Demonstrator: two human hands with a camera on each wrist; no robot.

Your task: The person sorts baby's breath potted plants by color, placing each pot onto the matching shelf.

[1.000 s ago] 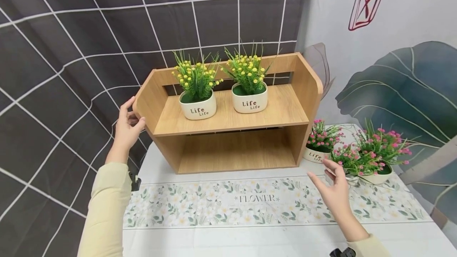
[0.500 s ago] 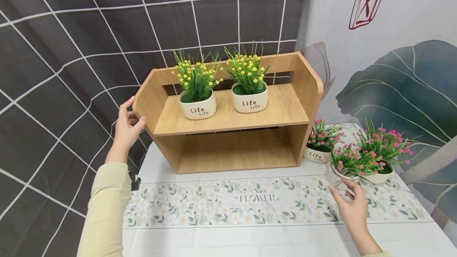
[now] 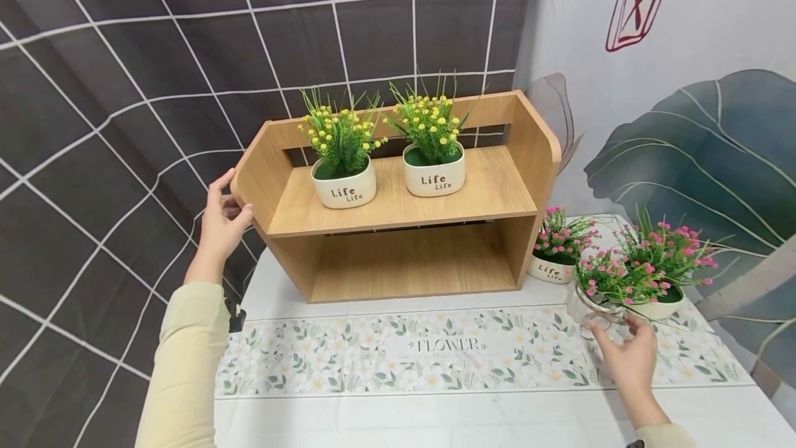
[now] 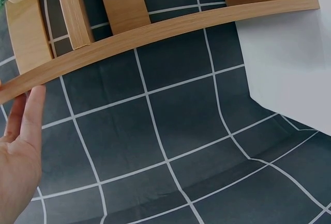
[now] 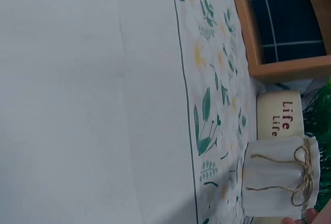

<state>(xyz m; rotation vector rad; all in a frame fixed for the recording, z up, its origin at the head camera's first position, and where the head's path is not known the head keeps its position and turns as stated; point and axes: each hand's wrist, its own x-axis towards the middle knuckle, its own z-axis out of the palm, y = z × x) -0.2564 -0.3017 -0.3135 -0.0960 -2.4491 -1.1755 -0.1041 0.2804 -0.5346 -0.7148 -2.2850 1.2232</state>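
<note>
My left hand (image 3: 219, 223) rests against the left side panel of a wooden two-tier shelf (image 3: 398, 202); in the left wrist view its straight fingers (image 4: 32, 113) touch the panel's edge. On the upper tier stand two cream "Life" pots, one at left (image 3: 345, 189) and one at right (image 3: 435, 175), both with yellow flowers. My right hand (image 3: 631, 361) is at the front of a white pot tied with twine (image 3: 587, 306), which holds pink flowers. Thumb and fingers are spread before it. In the right wrist view the fingertips (image 5: 312, 214) show right beside this pot.
A cream "Life" pot of pink flowers (image 3: 550, 269) stands by the shelf's right side. Another pink-flowered pot (image 3: 659, 308) is right behind the twine pot. A floral runner (image 3: 373, 358) crosses the white table (image 3: 348, 424). Dark grid cloth (image 3: 155, 54) hangs behind and left.
My right hand has moved right from in front of the "Life" pot to the front of the twine-tied pot. My left hand and the pots have stayed in place.
</note>
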